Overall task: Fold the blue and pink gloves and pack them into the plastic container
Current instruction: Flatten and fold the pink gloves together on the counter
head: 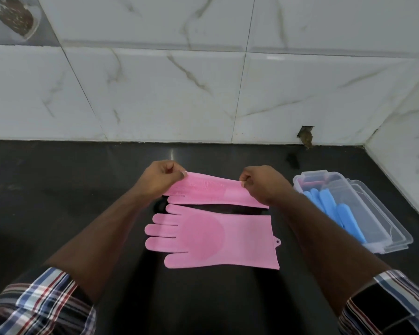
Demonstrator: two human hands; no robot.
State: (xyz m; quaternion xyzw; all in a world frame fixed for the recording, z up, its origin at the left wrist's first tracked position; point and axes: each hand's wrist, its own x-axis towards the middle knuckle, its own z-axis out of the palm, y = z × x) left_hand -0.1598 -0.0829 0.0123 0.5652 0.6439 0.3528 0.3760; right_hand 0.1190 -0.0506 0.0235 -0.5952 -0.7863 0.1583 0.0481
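Two pink silicone gloves are on the black counter. The far pink glove (211, 189) is lifted along its far edge: my left hand (159, 177) pinches its finger end and my right hand (261, 182) pinches its cuff end. The near pink glove (213, 235) lies flat, fingers pointing left, cuff to the right. A clear plastic container (382, 238) stands at the right with blue gloves (334, 209) lying inside it.
The black counter (58, 201) runs up to a white marbled tile wall (203, 93) at the back and right. A chipped hole in the tiles (306, 136) sits behind the container. My plaid sleeves frame the near corners.
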